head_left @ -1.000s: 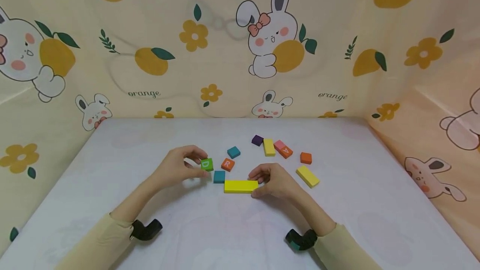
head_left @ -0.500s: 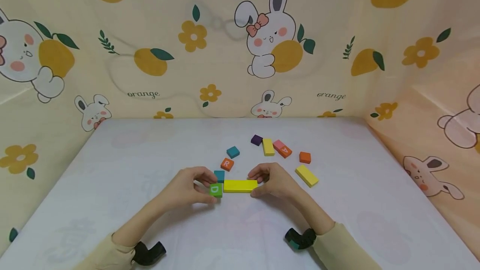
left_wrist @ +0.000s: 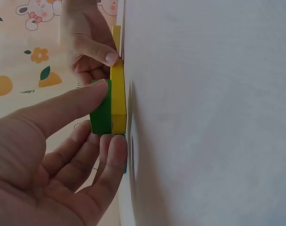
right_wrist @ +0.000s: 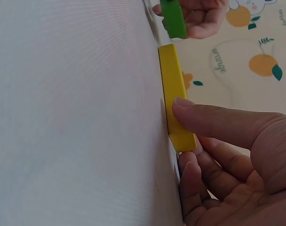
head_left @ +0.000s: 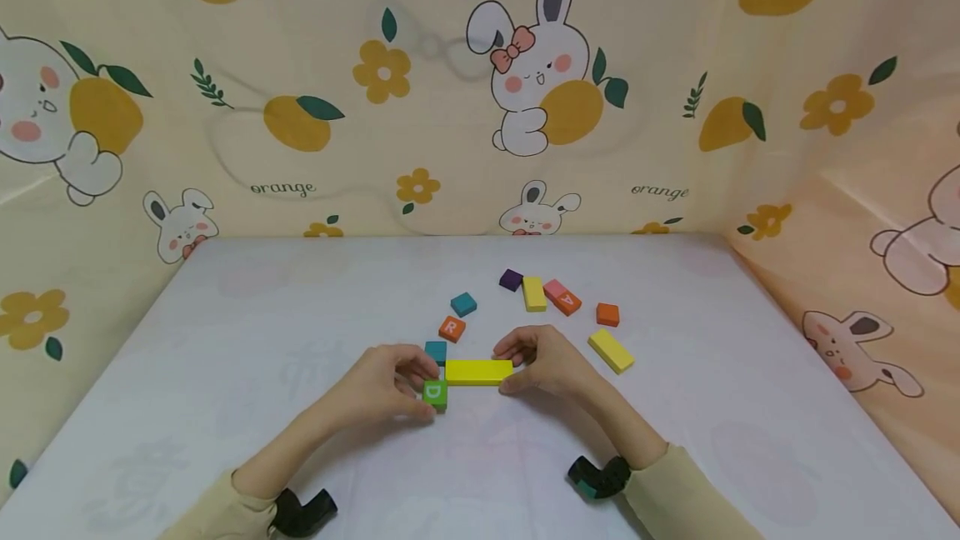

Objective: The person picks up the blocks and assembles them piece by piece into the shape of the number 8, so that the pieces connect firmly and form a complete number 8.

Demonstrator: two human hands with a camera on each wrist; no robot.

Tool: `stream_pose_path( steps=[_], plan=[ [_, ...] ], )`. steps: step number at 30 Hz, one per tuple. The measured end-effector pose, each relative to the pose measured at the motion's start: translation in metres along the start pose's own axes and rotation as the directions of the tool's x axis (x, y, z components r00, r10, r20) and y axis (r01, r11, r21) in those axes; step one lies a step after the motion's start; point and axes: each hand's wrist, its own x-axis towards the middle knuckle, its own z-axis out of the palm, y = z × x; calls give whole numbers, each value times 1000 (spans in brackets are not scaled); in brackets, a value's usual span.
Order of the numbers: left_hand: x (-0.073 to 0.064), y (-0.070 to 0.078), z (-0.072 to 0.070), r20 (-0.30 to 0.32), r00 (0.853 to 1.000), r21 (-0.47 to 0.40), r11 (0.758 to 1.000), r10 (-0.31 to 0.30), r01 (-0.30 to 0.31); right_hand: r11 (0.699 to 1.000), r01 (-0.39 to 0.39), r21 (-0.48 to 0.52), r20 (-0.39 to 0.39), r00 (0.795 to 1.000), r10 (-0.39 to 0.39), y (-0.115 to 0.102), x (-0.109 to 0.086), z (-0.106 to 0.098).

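Observation:
My left hand [head_left: 381, 383] pinches a green block marked with a white D [head_left: 435, 393] between thumb and fingers. This block is just off the left end of a long yellow block [head_left: 478, 372]; in the right wrist view the green block [right_wrist: 174, 20] appears raised off the table. My right hand [head_left: 551, 363] grips the right end of the yellow block, thumb on the near side and fingers behind; the yellow block [right_wrist: 173, 77] lies flat on the table. A teal block [head_left: 435, 351] sits at the yellow block's back left corner, partly hidden behind my left fingers.
Behind the hands lie an orange R block [head_left: 452, 328], another teal block [head_left: 463, 304], a purple block [head_left: 511, 279], a yellow block [head_left: 534, 294], a pink and orange A piece [head_left: 562, 297], an orange block [head_left: 607, 314] and a yellow block [head_left: 611, 351] on the white table [head_left: 480, 473].
My left hand has carried the green block toward me and slightly right, from left of the teal block to the yellow block's left end. The right hand has stayed on the yellow block.

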Motion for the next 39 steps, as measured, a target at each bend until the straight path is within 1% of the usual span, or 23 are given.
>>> stream_pose_path(
  steps=[7,13,19,26,30,39],
  plan=[
    [1,2,3,4,1000,12,1000,-24,24,1000,-1,1,3,1000,1,1,-1,-1],
    [0,4,5,-24,998,27,998,-51,52,1000,-10,-5,0,1000,10,0,-1,0],
    [1,4,7,-50,997,64,996,-54,57,1000,-8,-4,-2,1000,8,0,-1,0],
    [1,3,9,-59,997,81,995,-53,58,1000,-4,-2,0,1000,4,0,-1,0],
    [1,4,9,-60,996,84,994,-61,66,1000,-4,2,4,1000,4,0,-1,0],
    [0,5,9,-63,995,54,996,-74,78,1000,-7,-5,3,1000,7,1,1,0]
  ],
)
